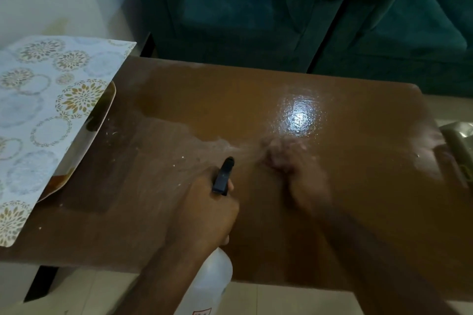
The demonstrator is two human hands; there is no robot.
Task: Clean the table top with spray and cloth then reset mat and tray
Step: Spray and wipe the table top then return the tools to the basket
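My left hand (204,212) grips a spray bottle (211,281) with a white body and a black nozzle that points across the brown table top (345,123). A fine mist leaves the nozzle toward the right. My right hand (307,179) is blurred by motion at the table's middle, closed on a bunched brownish cloth (279,151) pressed to the surface. The far half of the table is wet and shiny; the near left part is dull with white crumbs. The patterned mat (38,110) lies at the left end, over the orange tray (102,115).
Two dark green armchairs (243,7) stand behind the table's far edge. An olive-coloured object (458,146) sits at the table's right edge. A dark table leg (38,284) and pale floor tiles show below the near edge.
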